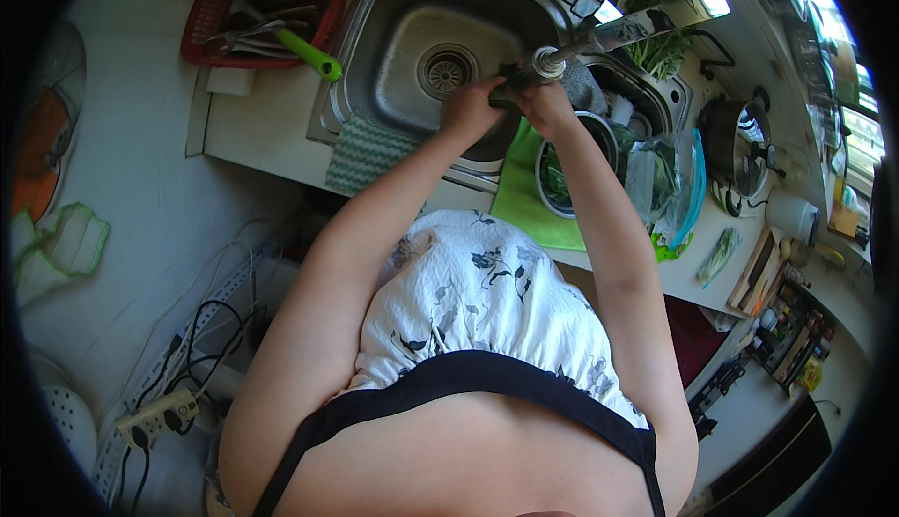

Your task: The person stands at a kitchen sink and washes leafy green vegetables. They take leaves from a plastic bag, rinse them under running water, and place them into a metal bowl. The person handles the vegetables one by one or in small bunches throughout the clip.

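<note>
Over the right side of the steel sink, my left hand and my right hand are close together. Both grip a dark green vegetable, mostly hidden by my fingers, so its exact kind cannot be told. Directly above my right hand is the end of the metal faucet. Below my right forearm, a metal-rimmed bowl containing green leaves rests on a bright green cloth.
A red plastic basket of utensils stands left of the sink. A green patterned cloth drapes over the front edge. Rightward are a plastic bag of greens, a pot and a smaller sink basin holding items.
</note>
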`<state>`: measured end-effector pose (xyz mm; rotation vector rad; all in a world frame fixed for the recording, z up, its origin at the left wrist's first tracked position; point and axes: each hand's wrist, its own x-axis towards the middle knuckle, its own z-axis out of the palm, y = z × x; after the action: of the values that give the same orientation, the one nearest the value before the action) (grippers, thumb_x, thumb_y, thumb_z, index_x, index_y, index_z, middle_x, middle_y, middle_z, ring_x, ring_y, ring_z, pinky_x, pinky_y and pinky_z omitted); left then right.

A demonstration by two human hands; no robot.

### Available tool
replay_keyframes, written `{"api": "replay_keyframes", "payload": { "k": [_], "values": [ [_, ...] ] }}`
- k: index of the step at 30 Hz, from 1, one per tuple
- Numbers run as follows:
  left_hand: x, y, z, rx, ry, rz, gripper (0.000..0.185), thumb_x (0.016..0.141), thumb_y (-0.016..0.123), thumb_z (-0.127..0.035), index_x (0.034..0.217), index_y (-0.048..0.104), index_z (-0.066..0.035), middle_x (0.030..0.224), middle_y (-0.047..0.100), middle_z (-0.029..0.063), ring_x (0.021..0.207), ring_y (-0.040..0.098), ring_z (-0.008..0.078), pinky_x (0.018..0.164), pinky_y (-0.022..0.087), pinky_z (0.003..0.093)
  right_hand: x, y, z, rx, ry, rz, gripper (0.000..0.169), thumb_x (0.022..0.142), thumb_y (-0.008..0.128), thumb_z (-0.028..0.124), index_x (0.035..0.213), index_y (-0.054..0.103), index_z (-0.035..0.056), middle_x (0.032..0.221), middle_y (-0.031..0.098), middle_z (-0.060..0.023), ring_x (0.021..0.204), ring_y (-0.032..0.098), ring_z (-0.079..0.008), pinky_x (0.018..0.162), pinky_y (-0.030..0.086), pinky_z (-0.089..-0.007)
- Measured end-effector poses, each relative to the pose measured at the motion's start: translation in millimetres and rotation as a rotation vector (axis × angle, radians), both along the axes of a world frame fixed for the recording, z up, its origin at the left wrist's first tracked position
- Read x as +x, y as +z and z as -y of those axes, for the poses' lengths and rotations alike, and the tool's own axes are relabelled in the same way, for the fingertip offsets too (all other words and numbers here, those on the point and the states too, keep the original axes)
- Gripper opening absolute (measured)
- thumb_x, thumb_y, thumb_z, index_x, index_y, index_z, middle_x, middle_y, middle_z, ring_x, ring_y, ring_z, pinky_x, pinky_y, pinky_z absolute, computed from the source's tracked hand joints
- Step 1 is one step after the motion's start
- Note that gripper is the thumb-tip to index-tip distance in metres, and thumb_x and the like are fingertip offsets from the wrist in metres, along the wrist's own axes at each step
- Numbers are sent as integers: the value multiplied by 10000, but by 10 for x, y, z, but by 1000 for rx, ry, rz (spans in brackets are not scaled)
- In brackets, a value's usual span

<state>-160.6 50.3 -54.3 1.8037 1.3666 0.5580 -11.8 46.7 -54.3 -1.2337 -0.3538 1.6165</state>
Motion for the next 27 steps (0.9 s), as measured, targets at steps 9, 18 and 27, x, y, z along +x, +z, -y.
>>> {"api": "replay_keyframes", "payload": {
  "k": [9,18,27],
  "values": [
    [-240,-266,-287,-536,81,510,219,744,636,-136,942,612,-44,840,624,61,763,598,157,660,469,278,144,236,-119,-59,449,878,219,776,602,71,989,586,22,836,621,-77,748,585,-164,689,472,-291],
    [-300,-97,-376,-1171,144,942,98,796,584,-118,886,584,-81,856,612,47,770,603,149,661,504,283,382,-90,-222,-32,448,912,270,800,559,217,997,581,33,863,599,-49,761,529,-155,693,414,-284],
    [-211,-126,-408,-1142,219,1047,184,767,624,-108,942,575,-84,866,606,51,779,603,161,660,503,306,296,285,-194,-32,395,541,369,716,625,59,1074,559,1,976,602,-67,869,563,-167,769,430,-303]
  ]
}}
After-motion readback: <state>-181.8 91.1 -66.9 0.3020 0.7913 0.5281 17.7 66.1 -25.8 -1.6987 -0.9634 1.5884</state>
